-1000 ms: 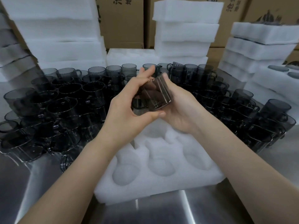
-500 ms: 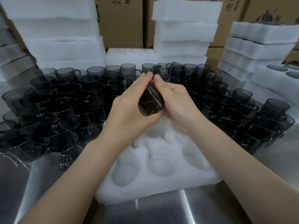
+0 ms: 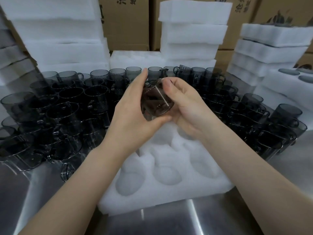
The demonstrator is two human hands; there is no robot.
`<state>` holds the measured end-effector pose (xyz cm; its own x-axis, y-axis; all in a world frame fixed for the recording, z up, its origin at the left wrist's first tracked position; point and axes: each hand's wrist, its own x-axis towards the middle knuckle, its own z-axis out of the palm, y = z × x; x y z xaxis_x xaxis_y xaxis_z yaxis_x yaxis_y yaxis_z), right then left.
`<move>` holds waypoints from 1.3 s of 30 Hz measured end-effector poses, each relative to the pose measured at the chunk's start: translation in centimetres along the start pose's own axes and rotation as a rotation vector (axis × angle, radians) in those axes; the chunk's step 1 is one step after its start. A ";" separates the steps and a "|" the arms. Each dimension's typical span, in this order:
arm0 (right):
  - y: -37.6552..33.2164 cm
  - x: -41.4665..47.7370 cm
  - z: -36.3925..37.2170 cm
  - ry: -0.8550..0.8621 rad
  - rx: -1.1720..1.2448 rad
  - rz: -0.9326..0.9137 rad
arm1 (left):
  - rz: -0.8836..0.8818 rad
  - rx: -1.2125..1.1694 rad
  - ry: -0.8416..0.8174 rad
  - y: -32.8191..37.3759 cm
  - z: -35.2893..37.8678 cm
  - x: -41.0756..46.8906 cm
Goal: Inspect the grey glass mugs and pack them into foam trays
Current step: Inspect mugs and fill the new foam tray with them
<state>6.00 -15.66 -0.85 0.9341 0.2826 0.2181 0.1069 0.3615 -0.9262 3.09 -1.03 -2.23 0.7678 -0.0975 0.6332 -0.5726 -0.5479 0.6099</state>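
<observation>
We hold one grey mug (image 3: 156, 102) tilted between both hands, above the far end of the foam tray (image 3: 169, 192). Our left hand (image 3: 133, 112) wraps its left side, thumb underneath. Our right hand (image 3: 184, 106) cups the other side, fingers curled round it. Crowded mugs (image 3: 67, 107) flank the tray on the steel table (image 3: 169, 223), and foam stacks (image 3: 193, 31) stand behind.

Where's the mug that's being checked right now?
Head view, centre: the mug is held between the left hand and right hand, above the far end of the foam tray.
</observation>
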 end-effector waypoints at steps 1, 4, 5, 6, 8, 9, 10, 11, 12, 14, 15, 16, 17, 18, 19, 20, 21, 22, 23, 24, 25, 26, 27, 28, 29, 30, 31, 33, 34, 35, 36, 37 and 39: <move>0.1 -0.1 0.1 0.029 -0.032 -0.039 | 0.009 0.009 0.006 0.0 0.1 -0.1; 0.1 -0.1 0.1 0.101 -0.111 -0.084 | 0.058 0.035 0.028 0.2 0.3 -0.2; 0.1 -0.1 0.1 0.121 -0.122 -0.090 | 0.075 0.037 0.025 0.2 0.4 -0.3; 0.1 -0.1 0.1 0.132 -0.127 -0.093 | 0.085 0.031 0.018 0.2 0.4 -0.3; 0.0 0.0 0.1 0.124 -0.133 -0.080 | 0.094 -0.013 -0.003 0.2 0.3 -0.3; 0.0 0.0 0.1 0.112 -0.141 -0.063 | 0.105 -0.028 -0.015 0.1 0.2 -0.3; 0.0 0.1 0.1 0.106 -0.156 -0.042 | 0.117 -0.031 -0.026 -0.1 0.1 -0.2; 0.0 0.2 0.0 0.111 -0.174 -0.020 | 0.112 -0.037 -0.036 -0.2 0.0 -0.2; 0.0 0.3 -0.1 0.124 -0.209 -0.003 | 0.081 -0.054 -0.042 -0.4 0.0 -0.1; 0.1 0.4 -0.3 0.131 -0.317 0.010 | -0.011 -0.104 -0.050 -0.7 -0.1 0.1; 0.2 0.4 -0.3 0.112 -0.355 0.011 | -0.049 -0.126 -0.059 -0.8 -0.1 0.1; 0.3 0.4 -0.3 0.084 -0.369 0.011 | -0.085 -0.167 -0.075 -0.9 0.0 0.2; 0.4 0.4 -0.4 0.055 -0.358 0.011 | -0.120 -0.239 -0.094 -1.0 0.1 0.2; 0.5 0.3 -0.3 0.028 -0.330 0.009 | -0.150 -0.321 -0.104 -1.0 0.1 0.2; 0.5 0.2 -0.3 0.002 -0.291 -0.001 | -0.166 -0.389 -0.097 -1.0 0.1 0.3; 0.5 0.1 -0.2 -0.025 -0.248 -0.017 | -0.165 -0.438 -0.077 -1.0 0.1 0.3; 0.4 0.0 -0.2 -0.056 -0.210 -0.036 | -0.151 -0.477 -0.048 -1.0 0.0 0.3; 0.4 0.0 -0.2 -0.091 -0.179 -0.053 | -0.136 -0.520 -0.018 -1.0 -0.1 0.4; 0.3 -0.1 -0.2 -0.128 -0.152 -0.064 | -0.128 -0.569 0.006 -1.1 -0.2 0.4; 0.3 -0.2 -0.2 -0.163 -0.127 -0.071 | -0.125 -0.620 0.021 -1.3 -0.4 0.4; 0.2 -0.3 -0.2 -0.193 -0.098 -0.073 | -0.119 -0.662 0.030 -1.4 -0.5 0.4; 0.2 -0.4 -0.3 -0.216 -0.067 -0.069 | -0.107 -0.689 0.042 -1.5 -0.7 0.4; 0.3 -0.4 -0.3 -0.233 -0.039 -0.059 | -0.092 -0.699 0.060 -1.5 -0.7 0.4; 0.2 -0.5 -0.4 -0.244 -0.019 -0.047 | -0.071 -0.693 0.082 -1.5 -0.8 0.4; 0.2 -0.5 -0.5 -0.248 -0.009 -0.038 | -0.045 -0.668 0.108 -1.5 -0.8 0.4; 0.2 -0.4 -0.5 -0.247 -0.008 -0.030 | -0.020 -0.633 0.134 -1.4 -0.8 0.4; 0.2 -0.4 -0.5 -0.239 -0.016 -0.023 | 0.000 -0.594 0.158 -1.4 -0.7 0.4; 0.2 -0.3 -0.5 -0.204 -0.059 -0.003 | 0.031 -0.504 0.189 -1.3 -0.6 0.4; 0.3 -0.2 -0.4 -0.182 -0.096 -0.004 | 0.042 -0.451 0.190 -1.3 -0.5 0.3; 0.4 -0.2 -0.3 -0.157 -0.140 -0.025 | 0.055 -0.401 0.184 -1.3 -0.4 0.3; 0.5 -0.2 -0.2 -0.132 -0.177 -0.064 | 0.072 -0.361 0.171 -1.3 -0.4 0.3; 0.5 -0.2 -0.2 -0.109 -0.202 -0.109 | 0.091 -0.335 0.154 -1.3 -0.3 0.3; 0.4 -0.2 -0.3 -0.067 -0.228 -0.169 | 0.113 -0.321 0.114 -1.4 -0.2 0.3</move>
<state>5.91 -15.85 -1.38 0.8729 0.2962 0.3877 0.3397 0.2014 -0.9187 4.03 -0.10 -2.77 0.6676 -0.0392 0.7435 -0.7272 -0.2482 0.6400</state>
